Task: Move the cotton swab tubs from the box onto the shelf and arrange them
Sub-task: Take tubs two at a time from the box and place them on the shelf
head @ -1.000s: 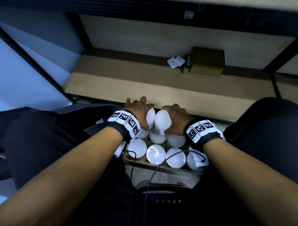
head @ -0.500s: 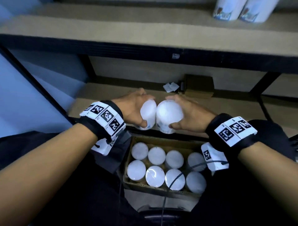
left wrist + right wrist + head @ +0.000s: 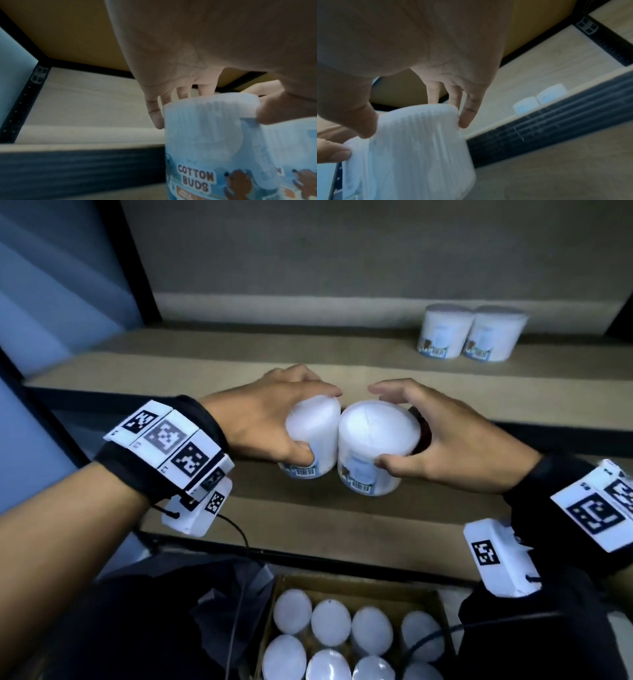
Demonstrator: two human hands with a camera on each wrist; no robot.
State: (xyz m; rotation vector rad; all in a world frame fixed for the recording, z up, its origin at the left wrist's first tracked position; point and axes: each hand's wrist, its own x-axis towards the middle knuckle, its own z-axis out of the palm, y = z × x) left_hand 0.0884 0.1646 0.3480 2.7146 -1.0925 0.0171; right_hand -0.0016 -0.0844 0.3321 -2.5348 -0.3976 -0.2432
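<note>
My left hand (image 3: 274, 412) grips one white cotton swab tub (image 3: 313, 436) by its top, and my right hand (image 3: 442, 436) grips a second tub (image 3: 375, 446) beside it. The two tubs touch side by side in the air, in front of the edge of the wooden shelf (image 3: 205, 371). In the left wrist view the held tub (image 3: 214, 142) shows a "COTTON BUDS" label with a bear. In the right wrist view fingers and thumb curl round the other tub (image 3: 412, 148). Below, the cardboard box (image 3: 442, 607) holds several more tubs (image 3: 330, 623).
Two tubs (image 3: 469, 337) stand side by side at the back right of the shelf. A black upright post (image 3: 126, 258) frames the shelf at the left. A lower shelf board (image 3: 308, 515) lies under my hands. A cable (image 3: 236, 542) hangs from my left wrist.
Both hands have lifted their tubs out of the box and up to the level of the upper shelf. The box has dropped to the bottom of the view.
</note>
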